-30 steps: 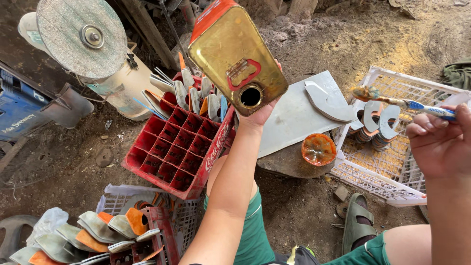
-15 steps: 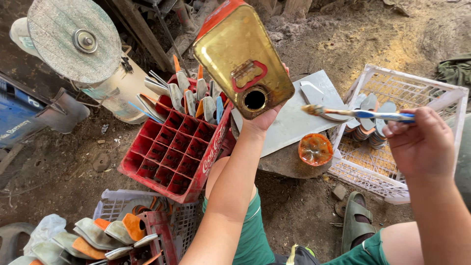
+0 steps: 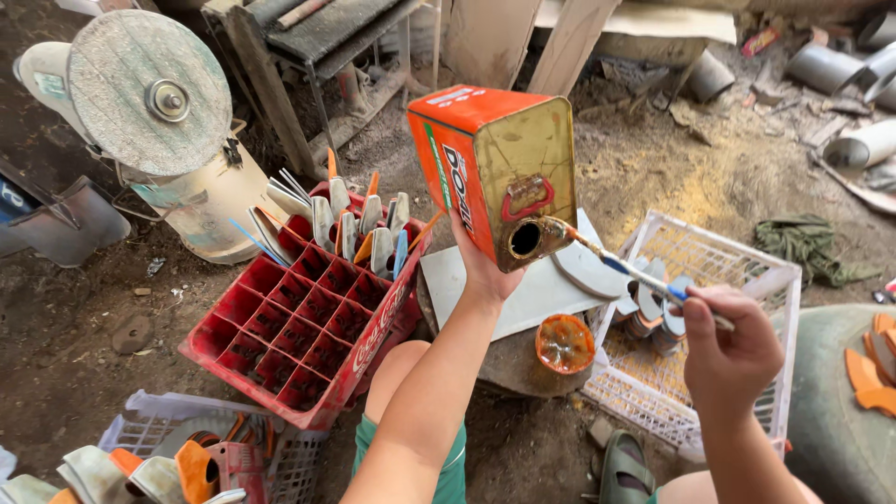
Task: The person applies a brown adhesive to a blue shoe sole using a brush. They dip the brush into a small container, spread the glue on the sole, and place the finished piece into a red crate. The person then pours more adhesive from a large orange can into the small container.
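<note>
- The left hand (image 3: 481,266) grips a rectangular metal can with orange sides and a brass-coloured top (image 3: 495,177), holding it up from below and tilted so that its round open spout faces the camera.
- The right hand (image 3: 733,350) is clenched around the handle of a thin paintbrush with a blue band (image 3: 625,271), whose bristle end sits at the rim of the can's spout; whether it goes inside cannot be told.
- Below the can lies a flat pale grey board (image 3: 523,294), resting on a dark block.
- A small round orange translucent cup (image 3: 565,343) stands at the edge of that block, just beside the board.
- To the left, a red plastic bottle crate with square compartments (image 3: 299,327) stands tilted on the dirt floor; its far compartments hold upright grey and orange blade-shaped pieces (image 3: 350,229).
- To the right, a white plastic lattice basket (image 3: 737,252) holds more grey curved pieces, just behind the right hand.
- A large round grey grinding disc on a cream-coloured motor housing (image 3: 149,93) stands at the upper left, well apart from both hands.
</note>
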